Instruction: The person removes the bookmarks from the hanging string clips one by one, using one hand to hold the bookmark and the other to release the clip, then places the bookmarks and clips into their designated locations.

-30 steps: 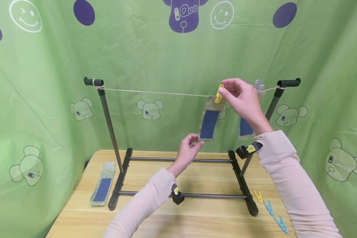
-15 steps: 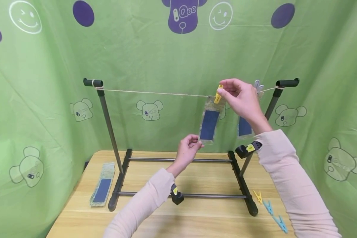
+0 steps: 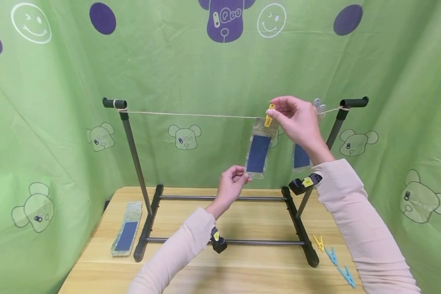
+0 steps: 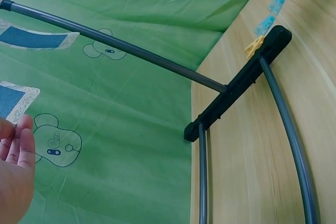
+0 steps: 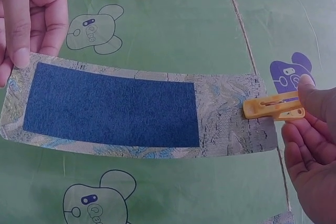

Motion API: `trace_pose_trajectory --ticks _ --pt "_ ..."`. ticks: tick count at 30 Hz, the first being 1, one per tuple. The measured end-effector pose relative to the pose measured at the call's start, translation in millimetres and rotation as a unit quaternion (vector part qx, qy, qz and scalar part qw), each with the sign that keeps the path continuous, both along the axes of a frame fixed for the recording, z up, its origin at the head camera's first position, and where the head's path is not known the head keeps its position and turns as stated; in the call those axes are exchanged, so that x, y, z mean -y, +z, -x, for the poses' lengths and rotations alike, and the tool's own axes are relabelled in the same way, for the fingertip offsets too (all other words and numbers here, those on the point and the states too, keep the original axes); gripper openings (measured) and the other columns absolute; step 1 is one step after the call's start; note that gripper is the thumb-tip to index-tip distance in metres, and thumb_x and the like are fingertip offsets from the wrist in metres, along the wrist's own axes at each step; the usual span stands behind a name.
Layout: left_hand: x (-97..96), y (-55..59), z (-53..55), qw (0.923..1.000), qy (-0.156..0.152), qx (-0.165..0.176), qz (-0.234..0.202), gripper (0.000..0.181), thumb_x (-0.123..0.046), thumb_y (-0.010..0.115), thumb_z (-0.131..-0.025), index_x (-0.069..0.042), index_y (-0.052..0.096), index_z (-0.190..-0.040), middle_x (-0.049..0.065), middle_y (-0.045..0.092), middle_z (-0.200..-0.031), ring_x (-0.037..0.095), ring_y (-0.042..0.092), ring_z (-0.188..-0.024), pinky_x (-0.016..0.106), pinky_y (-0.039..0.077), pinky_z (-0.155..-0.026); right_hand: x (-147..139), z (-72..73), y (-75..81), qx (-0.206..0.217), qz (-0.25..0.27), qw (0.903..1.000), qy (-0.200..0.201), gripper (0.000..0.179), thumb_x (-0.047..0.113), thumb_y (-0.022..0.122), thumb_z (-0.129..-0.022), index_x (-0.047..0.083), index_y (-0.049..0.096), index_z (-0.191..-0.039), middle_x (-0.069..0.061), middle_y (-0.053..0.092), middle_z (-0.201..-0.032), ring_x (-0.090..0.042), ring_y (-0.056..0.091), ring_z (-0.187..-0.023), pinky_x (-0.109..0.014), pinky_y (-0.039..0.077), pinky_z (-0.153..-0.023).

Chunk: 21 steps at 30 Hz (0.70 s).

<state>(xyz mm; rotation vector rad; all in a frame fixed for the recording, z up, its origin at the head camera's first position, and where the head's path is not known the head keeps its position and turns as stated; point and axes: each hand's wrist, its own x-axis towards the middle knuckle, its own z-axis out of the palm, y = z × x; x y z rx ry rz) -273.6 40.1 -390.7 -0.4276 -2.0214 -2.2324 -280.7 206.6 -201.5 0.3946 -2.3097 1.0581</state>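
Cloth with a flat blue patch hangs at the thin, twisty string. By the string, the right hand pinches a yellow peg, its thumb hiding one end. Below the string, the left hand pinches the cloth's bottom edge. Farther along the string, the right hand partly hides another cloth.

Your right hand pinches the yellow clip, its nose over one end of the strip – patterned, with a blue panel. Your left hand holds a corner at the far end. The cord passes behind the strip near the clip – beyond hangs the green curtain.
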Motion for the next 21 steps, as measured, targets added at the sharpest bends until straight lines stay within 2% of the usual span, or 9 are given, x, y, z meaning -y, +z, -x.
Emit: trace_pose_trajectory --ticks 4,9,16,21 --pt "0.1 0.3 -0.8 1.0 0.002 -0.004 0.0 0.016 0.004 0.063 -0.09 0.003 0.063 -0.106 0.009 0.067 -0.089 0.031 0.068 -0.086 0.029 0.058 -0.077 0.9 -1.1 0.1 -0.004 0.01 0.9999 -0.004 0.034 0.028 0.072 -0.09 0.006 0.067 -0.114 -0.008 0.068 -0.101 -0.013 0.06 -0.083 -0.019 0.05 -0.074" --pt "-0.6 -0.4 0.0 1.0 0.002 -0.009 -0.004 0.016 0.005 0.063 -0.09 0.004 0.063 -0.106 0.009 0.067 -0.088 0.036 0.067 -0.088 0.034 0.059 -0.079 1.9 -1.2 -0.2 -0.014 0.02 0.9997 -0.006 0.031 0.026 0.072 -0.089 0.005 0.068 -0.111 -0.008 0.069 -0.101 -0.011 0.061 -0.084 -0.02 0.051 -0.078" --pt "-2.4 -0.7 0.8 1.0 0.004 -0.004 -0.007 0.015 0.004 0.063 -0.09 0.003 0.064 -0.105 0.01 0.067 -0.088 0.028 0.068 -0.084 0.027 0.059 -0.074 4.3 -2.3 1.8 -0.03 0.034 0.999 -0.005 0.027 0.023 0.072 -0.089 0.003 0.068 -0.108 -0.008 0.068 -0.099 -0.01 0.061 -0.086 -0.022 0.052 -0.083" --pt "-3.2 -0.7 1.0 0.9999 0.008 -0.005 -0.005 0.015 0.004 0.064 -0.089 0.003 0.064 -0.104 0.01 0.067 -0.088 0.026 0.068 -0.082 0.026 0.058 -0.073 6.2 -3.6 3.4 -0.045 0.05 0.9977 -0.003 0.025 0.02 0.073 -0.089 0.002 0.068 -0.106 -0.008 0.068 -0.097 -0.01 0.06 -0.086 -0.022 0.051 -0.084"
